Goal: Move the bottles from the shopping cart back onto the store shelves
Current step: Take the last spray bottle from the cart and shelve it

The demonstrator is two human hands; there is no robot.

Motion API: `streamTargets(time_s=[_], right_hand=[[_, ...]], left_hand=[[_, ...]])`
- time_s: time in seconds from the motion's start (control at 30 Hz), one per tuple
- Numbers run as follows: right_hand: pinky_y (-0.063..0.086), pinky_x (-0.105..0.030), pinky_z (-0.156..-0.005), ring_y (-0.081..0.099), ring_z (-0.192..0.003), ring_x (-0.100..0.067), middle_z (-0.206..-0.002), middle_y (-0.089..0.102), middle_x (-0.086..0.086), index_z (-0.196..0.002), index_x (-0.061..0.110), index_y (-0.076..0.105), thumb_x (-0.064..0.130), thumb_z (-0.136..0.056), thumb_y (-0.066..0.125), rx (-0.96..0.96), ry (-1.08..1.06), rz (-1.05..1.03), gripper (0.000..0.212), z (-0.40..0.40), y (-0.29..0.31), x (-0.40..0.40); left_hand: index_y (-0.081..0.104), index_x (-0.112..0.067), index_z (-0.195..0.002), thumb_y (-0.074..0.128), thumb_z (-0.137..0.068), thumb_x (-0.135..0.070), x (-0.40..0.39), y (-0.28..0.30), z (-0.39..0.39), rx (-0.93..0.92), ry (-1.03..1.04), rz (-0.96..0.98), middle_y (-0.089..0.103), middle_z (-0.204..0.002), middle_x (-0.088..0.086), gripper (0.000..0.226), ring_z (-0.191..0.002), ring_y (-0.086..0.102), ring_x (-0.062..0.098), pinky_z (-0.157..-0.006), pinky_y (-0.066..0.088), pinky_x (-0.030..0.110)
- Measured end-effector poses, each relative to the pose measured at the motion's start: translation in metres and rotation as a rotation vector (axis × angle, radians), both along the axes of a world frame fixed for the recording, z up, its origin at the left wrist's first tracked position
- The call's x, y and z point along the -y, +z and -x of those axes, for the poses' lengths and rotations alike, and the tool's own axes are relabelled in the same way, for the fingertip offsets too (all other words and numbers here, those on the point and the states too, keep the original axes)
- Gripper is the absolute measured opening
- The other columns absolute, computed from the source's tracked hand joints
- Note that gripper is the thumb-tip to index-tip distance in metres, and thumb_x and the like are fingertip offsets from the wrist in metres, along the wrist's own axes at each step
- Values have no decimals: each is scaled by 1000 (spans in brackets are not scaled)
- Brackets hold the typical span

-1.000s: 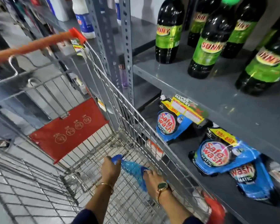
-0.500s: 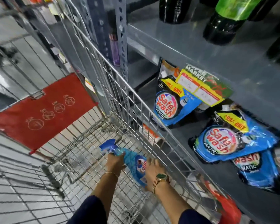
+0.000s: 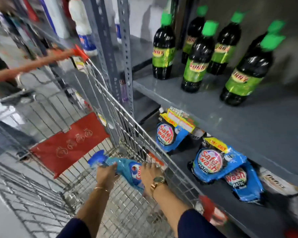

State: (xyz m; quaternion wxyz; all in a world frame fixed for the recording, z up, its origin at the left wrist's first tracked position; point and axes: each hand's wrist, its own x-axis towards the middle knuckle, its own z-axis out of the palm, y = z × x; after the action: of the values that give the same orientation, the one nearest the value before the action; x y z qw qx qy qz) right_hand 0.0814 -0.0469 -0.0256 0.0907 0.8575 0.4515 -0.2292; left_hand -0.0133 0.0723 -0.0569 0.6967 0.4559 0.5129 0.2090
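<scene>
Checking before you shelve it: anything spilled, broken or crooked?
No spill or damage shows. The blue pouches on the lower shelf lie slumped and overlapping, not neatly stood. The dark bottles above stand upright.

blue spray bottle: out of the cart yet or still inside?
Still inside. The blue spray bottle lies tilted below the shopping cart rim, above the wire floor, gripped by the left hand and right hand.
</scene>
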Motion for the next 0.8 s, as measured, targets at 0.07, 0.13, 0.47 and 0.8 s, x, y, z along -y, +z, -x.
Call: streamTargets(time_s=[0.07, 0.13, 0.47, 0.8], right_hand=[[39, -47, -102, 38, -127, -39, -141, 35, -29, -142, -7, 14, 27, -87, 61, 36, 43, -72, 79, 1, 34, 0], [37, -46, -103, 39, -126, -40, -139, 37, -30, -141, -8, 14, 29, -83, 67, 86, 99, -145, 87, 2, 72, 7], [37, -45, -104, 35, -127, -38, -140, 38, -24, -143, -2, 14, 12, -88, 51, 294, -71, -546, 67, -18, 190, 91], [45, -43, -94, 48, -114, -34, -126, 46, -16, -129, 2, 32, 36, -67, 75, 306, -458, -657, 83, -52, 225, 221]], left_hand=[[55, -15, -72, 53, -88, -1, -2, 33, 3, 4, 59, -84, 60, -69, 6, 21, -51, 63, 13, -37, 50, 15], [57, -17, -71, 58, -84, -3, 4, 67, 4, 38, 96, -176, 67, -54, -6, 19, -49, 64, 10, -40, 50, 15], [65, -6, -102, 74, -66, -37, 77, 226, -36, 9, 206, -513, 70, -100, 24, 49, -95, 67, 37, -87, 53, 48], [60, -8, -118, 70, -76, -11, 223, 312, -107, 130, -45, -757, 69, -101, 12, 43, -94, 64, 22, -89, 49, 33]])
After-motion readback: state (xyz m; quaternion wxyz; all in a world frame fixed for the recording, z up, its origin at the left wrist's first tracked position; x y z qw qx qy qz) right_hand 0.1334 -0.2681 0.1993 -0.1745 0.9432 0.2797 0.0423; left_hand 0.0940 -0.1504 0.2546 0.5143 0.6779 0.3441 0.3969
